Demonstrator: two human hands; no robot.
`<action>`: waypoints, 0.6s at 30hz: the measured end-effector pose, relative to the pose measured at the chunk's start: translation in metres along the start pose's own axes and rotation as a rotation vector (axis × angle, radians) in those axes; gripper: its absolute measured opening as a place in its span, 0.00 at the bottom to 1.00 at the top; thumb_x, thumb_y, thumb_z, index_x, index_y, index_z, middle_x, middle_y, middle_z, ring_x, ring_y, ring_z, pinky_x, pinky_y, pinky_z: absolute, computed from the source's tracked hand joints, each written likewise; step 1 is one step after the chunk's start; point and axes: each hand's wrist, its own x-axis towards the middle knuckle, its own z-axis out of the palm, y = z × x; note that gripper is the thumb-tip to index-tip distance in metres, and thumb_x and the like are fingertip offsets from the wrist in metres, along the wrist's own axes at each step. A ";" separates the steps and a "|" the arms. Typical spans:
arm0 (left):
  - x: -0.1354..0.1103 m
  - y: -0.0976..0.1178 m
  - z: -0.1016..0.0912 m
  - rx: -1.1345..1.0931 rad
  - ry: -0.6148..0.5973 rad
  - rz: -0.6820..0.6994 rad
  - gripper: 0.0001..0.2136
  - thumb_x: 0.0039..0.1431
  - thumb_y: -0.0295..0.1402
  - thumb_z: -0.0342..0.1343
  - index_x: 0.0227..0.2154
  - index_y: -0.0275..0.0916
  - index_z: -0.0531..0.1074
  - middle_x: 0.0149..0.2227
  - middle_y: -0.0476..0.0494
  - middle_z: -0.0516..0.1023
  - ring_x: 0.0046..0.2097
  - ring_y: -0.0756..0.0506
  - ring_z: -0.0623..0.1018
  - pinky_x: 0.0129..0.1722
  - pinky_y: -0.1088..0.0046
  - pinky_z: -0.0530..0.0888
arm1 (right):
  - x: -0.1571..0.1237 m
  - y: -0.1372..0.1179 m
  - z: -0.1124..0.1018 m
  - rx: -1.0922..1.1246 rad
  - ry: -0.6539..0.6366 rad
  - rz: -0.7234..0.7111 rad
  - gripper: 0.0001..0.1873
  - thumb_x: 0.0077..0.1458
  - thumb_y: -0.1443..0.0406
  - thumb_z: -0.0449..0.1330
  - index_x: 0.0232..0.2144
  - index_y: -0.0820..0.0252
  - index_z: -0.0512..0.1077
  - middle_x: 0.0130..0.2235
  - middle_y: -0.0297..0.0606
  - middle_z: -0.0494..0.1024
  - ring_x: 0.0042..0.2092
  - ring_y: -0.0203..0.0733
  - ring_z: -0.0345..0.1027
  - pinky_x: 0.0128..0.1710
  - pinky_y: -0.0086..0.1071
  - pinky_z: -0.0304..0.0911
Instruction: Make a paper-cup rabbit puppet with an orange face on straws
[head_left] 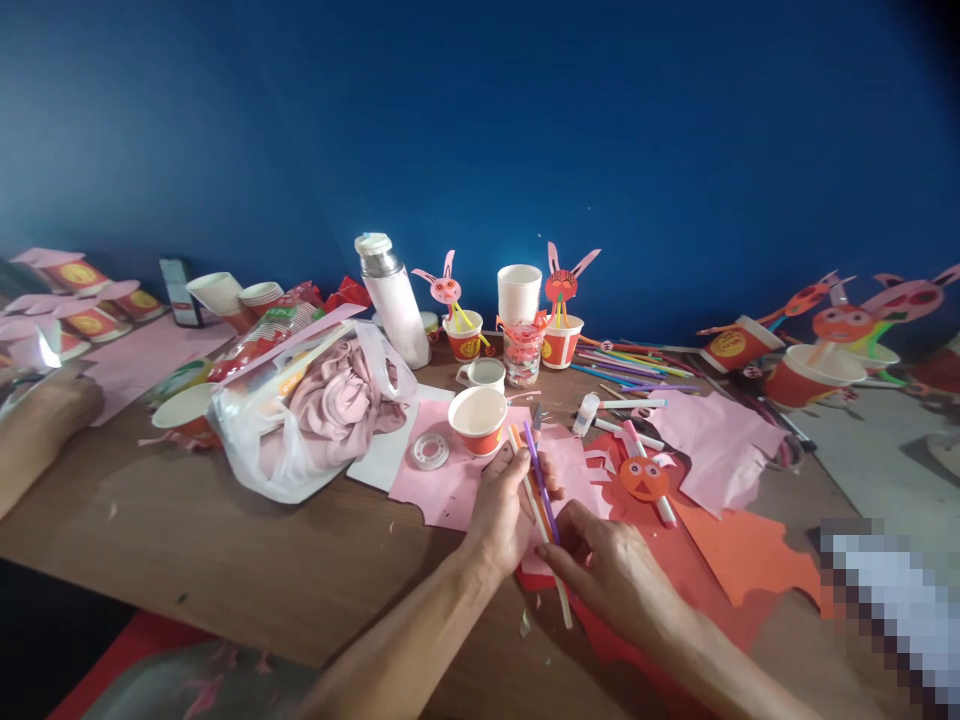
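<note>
My left hand (504, 510) is closed around several thin coloured stems that look like pipe cleaners, among them a purple pipe cleaner (541, 480), an orange one and a cream one (565, 603). They slant down towards me. My right hand (611, 560) has its thumb and fingers closed at the lower part of the same stems. Just beyond my left hand, a red-and-white paper cup (478, 420) stands upright on pink paper (439, 500). To the right, an orange paper face (643, 480) with two eyes lies over a marker (666, 512).
A plastic bag with pink cloth (330, 400), a white thermos (394, 305) and a tape roll (430, 451) stand left. More pipe cleaners (634, 365) lie behind. Rabbit-faced cups (465, 335) line the wall. Another person's hand (71, 395) holds scissors at far left.
</note>
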 end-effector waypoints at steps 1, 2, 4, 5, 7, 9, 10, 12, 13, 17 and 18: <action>0.000 0.000 0.000 -0.003 0.005 -0.001 0.09 0.51 0.30 0.54 0.36 0.37 0.65 0.23 0.52 0.68 0.23 0.53 0.67 0.28 0.74 0.66 | 0.000 0.000 0.000 -0.008 -0.003 0.004 0.09 0.51 0.59 0.51 0.24 0.57 0.62 0.23 0.34 0.73 0.25 0.39 0.65 0.23 0.28 0.51; -0.001 0.000 0.001 -0.004 0.007 -0.002 0.08 0.51 0.30 0.54 0.36 0.37 0.65 0.23 0.52 0.68 0.23 0.53 0.67 0.28 0.74 0.66 | 0.000 0.000 0.001 -0.014 -0.005 0.004 0.09 0.52 0.59 0.51 0.24 0.57 0.62 0.23 0.35 0.73 0.25 0.39 0.65 0.23 0.28 0.51; -0.001 0.000 0.001 -0.005 0.001 0.001 0.07 0.52 0.29 0.53 0.35 0.37 0.65 0.23 0.52 0.68 0.23 0.53 0.67 0.28 0.74 0.66 | 0.001 0.000 0.001 -0.025 -0.004 0.003 0.10 0.52 0.59 0.50 0.24 0.57 0.62 0.23 0.35 0.73 0.24 0.39 0.65 0.23 0.28 0.50; -0.001 0.000 0.001 -0.004 -0.006 0.004 0.07 0.52 0.29 0.53 0.35 0.37 0.65 0.23 0.52 0.68 0.23 0.53 0.68 0.28 0.75 0.66 | 0.001 0.001 0.002 -0.031 -0.004 0.003 0.10 0.53 0.59 0.49 0.24 0.57 0.62 0.23 0.35 0.73 0.24 0.39 0.65 0.23 0.28 0.50; -0.002 0.001 0.001 -0.001 -0.019 0.011 0.06 0.52 0.29 0.53 0.34 0.37 0.65 0.23 0.51 0.69 0.23 0.53 0.68 0.27 0.75 0.66 | 0.002 0.001 0.003 -0.039 -0.009 0.005 0.11 0.53 0.60 0.48 0.23 0.57 0.61 0.22 0.35 0.73 0.24 0.39 0.65 0.23 0.28 0.49; -0.002 0.001 0.002 0.003 -0.026 0.019 0.05 0.51 0.29 0.54 0.32 0.36 0.65 0.23 0.51 0.69 0.23 0.53 0.68 0.27 0.75 0.65 | 0.002 0.002 0.003 -0.040 -0.009 0.004 0.11 0.54 0.60 0.47 0.22 0.57 0.61 0.22 0.35 0.72 0.23 0.38 0.64 0.22 0.27 0.48; -0.002 0.001 0.002 0.003 -0.028 0.021 0.05 0.51 0.29 0.54 0.31 0.36 0.65 0.23 0.51 0.69 0.23 0.53 0.68 0.27 0.75 0.65 | 0.002 0.002 0.004 -0.039 -0.008 0.001 0.11 0.54 0.61 0.47 0.22 0.57 0.60 0.21 0.35 0.71 0.23 0.38 0.64 0.22 0.27 0.48; -0.002 0.001 0.002 0.002 -0.032 0.028 0.04 0.52 0.29 0.54 0.30 0.36 0.65 0.23 0.51 0.69 0.23 0.53 0.68 0.27 0.75 0.65 | 0.003 0.003 0.004 -0.037 0.005 -0.004 0.12 0.54 0.61 0.46 0.21 0.57 0.59 0.20 0.33 0.69 0.22 0.36 0.62 0.21 0.27 0.47; -0.002 0.001 0.002 0.000 -0.034 0.032 0.04 0.52 0.29 0.54 0.29 0.36 0.64 0.23 0.51 0.69 0.23 0.53 0.68 0.27 0.75 0.65 | 0.003 0.003 0.004 -0.035 0.011 -0.008 0.13 0.54 0.61 0.46 0.20 0.57 0.58 0.19 0.32 0.68 0.21 0.35 0.61 0.21 0.27 0.46; 0.000 -0.001 0.001 -0.013 -0.031 0.045 0.05 0.53 0.30 0.53 0.27 0.36 0.63 0.23 0.50 0.69 0.24 0.53 0.69 0.28 0.75 0.67 | 0.003 0.004 0.003 0.006 0.024 -0.013 0.13 0.54 0.61 0.46 0.19 0.57 0.56 0.18 0.29 0.63 0.20 0.33 0.55 0.20 0.26 0.44; 0.000 -0.001 0.001 -0.021 -0.031 0.042 0.05 0.54 0.31 0.53 0.26 0.36 0.63 0.23 0.50 0.69 0.24 0.53 0.69 0.28 0.75 0.67 | 0.003 0.004 0.003 0.025 0.025 -0.012 0.13 0.54 0.61 0.47 0.19 0.57 0.55 0.17 0.29 0.62 0.20 0.33 0.55 0.20 0.26 0.44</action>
